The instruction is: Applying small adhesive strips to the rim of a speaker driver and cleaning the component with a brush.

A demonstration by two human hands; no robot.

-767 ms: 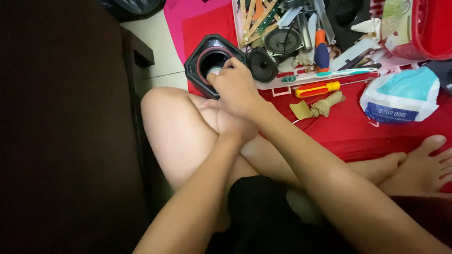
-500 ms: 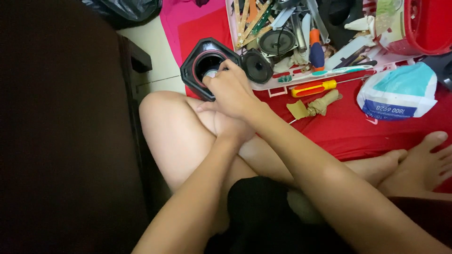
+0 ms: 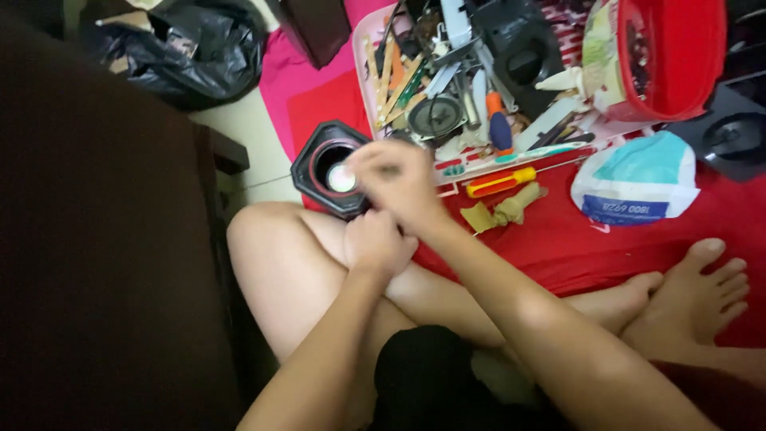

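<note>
A person sits cross-legged, seen from above. Nearest, the left hand rests curled on the raised knee; its fingers look closed, though whether they hold anything cannot be told. Just beyond it, the right hand is blurred, its fingers pinched narrow over the rim of a black hexagonal speaker housing. The housing sits touching those fingertips, to their left, its round opening facing up; the right hand is nearer. Farther right lie an orange screwdriver and a cluttered tool tray.
</note>
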